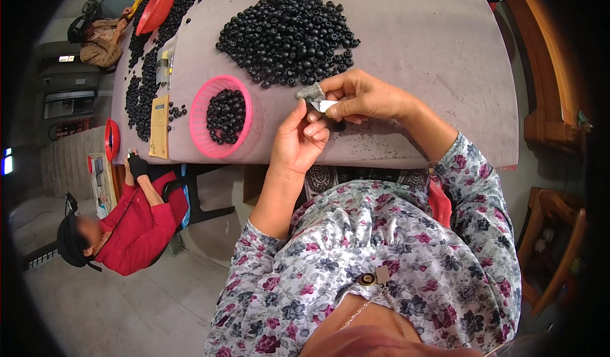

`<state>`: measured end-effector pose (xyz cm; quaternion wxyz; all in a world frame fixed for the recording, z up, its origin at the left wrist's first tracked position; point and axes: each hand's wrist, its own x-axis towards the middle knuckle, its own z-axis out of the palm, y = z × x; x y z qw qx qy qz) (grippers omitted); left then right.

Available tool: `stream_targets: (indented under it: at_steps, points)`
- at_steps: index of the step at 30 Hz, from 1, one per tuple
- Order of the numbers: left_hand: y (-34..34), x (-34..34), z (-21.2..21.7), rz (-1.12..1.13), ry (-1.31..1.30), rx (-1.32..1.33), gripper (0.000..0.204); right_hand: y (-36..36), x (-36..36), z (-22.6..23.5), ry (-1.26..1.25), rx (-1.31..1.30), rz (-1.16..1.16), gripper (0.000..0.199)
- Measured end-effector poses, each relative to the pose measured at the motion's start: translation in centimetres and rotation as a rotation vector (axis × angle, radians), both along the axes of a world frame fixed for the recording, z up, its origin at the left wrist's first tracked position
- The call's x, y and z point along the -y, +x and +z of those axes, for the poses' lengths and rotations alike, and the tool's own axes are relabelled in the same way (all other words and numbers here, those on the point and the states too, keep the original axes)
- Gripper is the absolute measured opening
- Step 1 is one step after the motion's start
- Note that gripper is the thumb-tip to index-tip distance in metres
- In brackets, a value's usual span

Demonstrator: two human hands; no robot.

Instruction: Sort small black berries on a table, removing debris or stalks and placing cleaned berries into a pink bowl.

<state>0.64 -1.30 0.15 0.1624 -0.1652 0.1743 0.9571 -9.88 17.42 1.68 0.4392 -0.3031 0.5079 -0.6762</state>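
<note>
Tool [328, 106], white, is pinched by the right hand [363, 96] above the near edge of the bench [406, 151], long axis pointing toward the left hand [296, 139], whose fingers curl narrowly; their contents cannot be told.

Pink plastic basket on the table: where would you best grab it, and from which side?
Probably the basket's rim, from the right, nearest the left hand: it is raised, round and unobstructed there. Keep it level, since black bead-like pieces lie inside.
</note>
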Motion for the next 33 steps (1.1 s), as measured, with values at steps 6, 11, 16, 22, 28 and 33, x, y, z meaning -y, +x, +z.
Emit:
stream_targets:
  at_steps: [6,11,16,22,28,33]
  points:
    - [0.1,-0.2,0.3,0.004,-0.053,-0.003,0.024,0.1,-0.1,0.3,0.001,0.026,0.006,0.031]
    - [0.1,-0.2,0.3,-0.005,-0.062,-0.024,0.023,0.0,-0.1,0.2,-0.006,0.031,0.015,0.032]
    - [0.3,-0.5,0.5,0.040,-0.093,-0.014,0.023,0.2,0.1,0.1,-0.023,0.056,0.013,0.030]
    - [0.4,-0.6,0.5,0.054,-0.099,-0.016,0.024,-0.1,0.1,-0.3,-0.030,0.067,0.052,0.030]
    - [0.5,-0.7,0.4,0.076,-0.106,-0.027,0.024,0.1,0.2,-0.3,-0.063,0.073,0.030,0.033]
    - [0.7,0.0,-0.1,0.029,-0.152,-0.081,0.025,-0.1,0.2,-0.8,-0.073,0.098,0.052,0.033]
